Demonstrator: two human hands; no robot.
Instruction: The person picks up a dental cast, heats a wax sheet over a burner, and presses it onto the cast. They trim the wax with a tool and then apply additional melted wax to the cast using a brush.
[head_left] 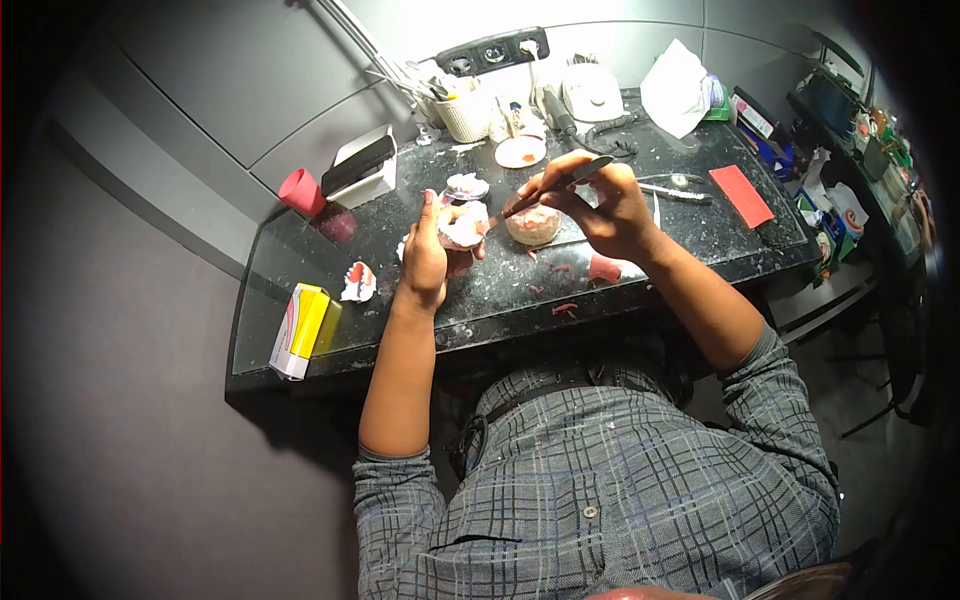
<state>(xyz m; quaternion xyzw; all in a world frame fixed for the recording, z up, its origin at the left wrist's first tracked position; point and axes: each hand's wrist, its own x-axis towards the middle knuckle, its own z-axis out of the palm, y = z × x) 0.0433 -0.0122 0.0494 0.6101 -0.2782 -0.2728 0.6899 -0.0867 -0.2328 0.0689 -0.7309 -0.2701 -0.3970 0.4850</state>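
Note:
My left hand (pixel 428 255) is closed round a white plaster dental model (pixel 461 228) with pink wax on it, held up over the bench. Between the fingers of my right hand (pixel 606 205) is a dark-handled wax knife (pixel 560 183), its tip pointing left at the model's edge. Just below the knife stands a round, pale plaster piece (pixel 533 225) with pink on top. Behind the held model lies another white plaster model (pixel 466 187). A further dental model with red-pink wax (pixel 358 282) rests to the left of my left hand.
Pink wax pieces (pixel 604 268) and scraps litter the black bench (pixel 480 330). A yellow-white box (pixel 302 330), a red cup (pixel 301 192) and a white tray (pixel 350 160) stand left. Behind are a tool holder (pixel 464 117) and a white device (pixel 592 95); a red wax sheet (pixel 741 196) lies right.

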